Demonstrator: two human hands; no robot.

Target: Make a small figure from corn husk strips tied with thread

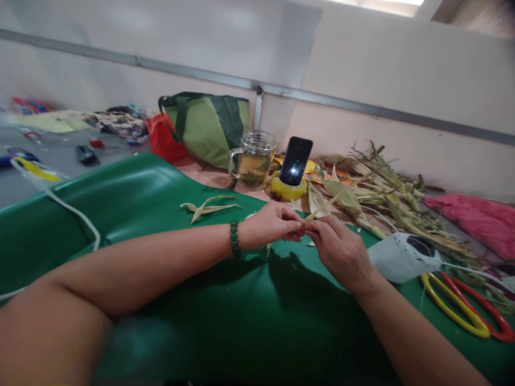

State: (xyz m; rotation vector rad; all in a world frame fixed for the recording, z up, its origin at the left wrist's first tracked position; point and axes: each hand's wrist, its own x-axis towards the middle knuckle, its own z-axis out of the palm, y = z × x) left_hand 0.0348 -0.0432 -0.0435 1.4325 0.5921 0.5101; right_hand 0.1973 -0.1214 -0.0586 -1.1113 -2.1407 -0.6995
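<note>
My left hand (277,222), below a green bead bracelet (235,238), pinches a pale corn husk strip (322,209). Fingertips of my right hand (340,249) meet it at the same spot, also closed on the strip. The strip's free end points up and to the right. Both hands are over a green sheet (193,300) that covers the table. Several loose husk strips (211,206) lie on the sheet beyond my left wrist. Small husk scraps show under the hands, partly hidden by them.
Behind the hands stand a glass mug (254,161) of tea and a phone (296,161) in a yellow holder (287,188). A heap of dry husks (370,187) spreads right. Near my right forearm are a white wrapped spool (404,257) and red-yellow scissors (469,308). A green bag (205,126) leans at the wall.
</note>
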